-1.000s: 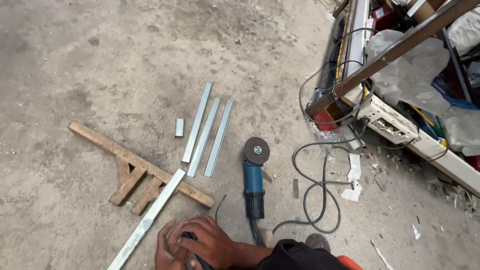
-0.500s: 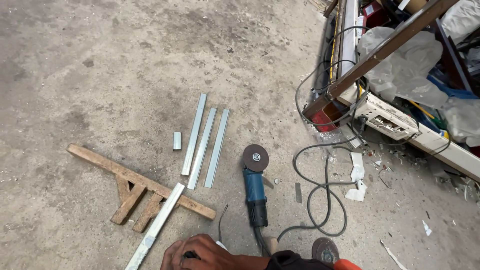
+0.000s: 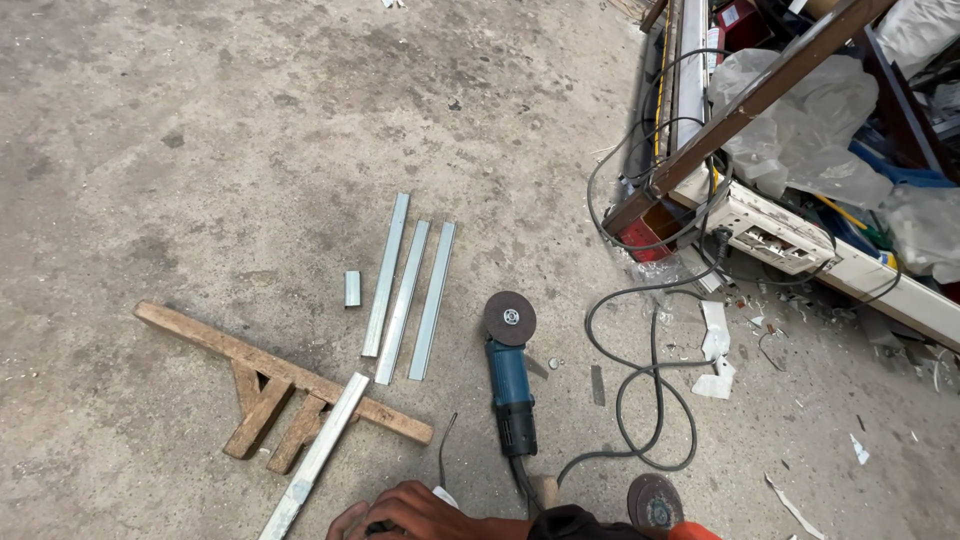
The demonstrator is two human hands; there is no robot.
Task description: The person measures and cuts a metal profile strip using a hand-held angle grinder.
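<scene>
My right hand [image 3: 425,510] shows only at the bottom edge, its fingers curled over a small dark object [image 3: 381,526] that I cannot identify. A sliver of my left hand [image 3: 345,520] peeks out beside it, mostly hidden. Just right of the hands lies a blue angle grinder [image 3: 511,385] on the concrete floor, its disc [image 3: 510,318] pointing away from me. A long metal strip [image 3: 315,455] runs from near the hands up across a wooden frame [image 3: 275,372].
Three cut metal strips [image 3: 403,300] lie side by side beyond the frame, with a short offcut [image 3: 352,288] to their left. The grinder's black cable [image 3: 650,400] loops to the right. A loose disc [image 3: 655,503] lies near me. Beams, plastic bags and a white unit [image 3: 775,235] crowd the right.
The view has tilted up, so both hands have slid down to the bottom edge and are mostly out of sight. Nothing on the floor has moved.
</scene>
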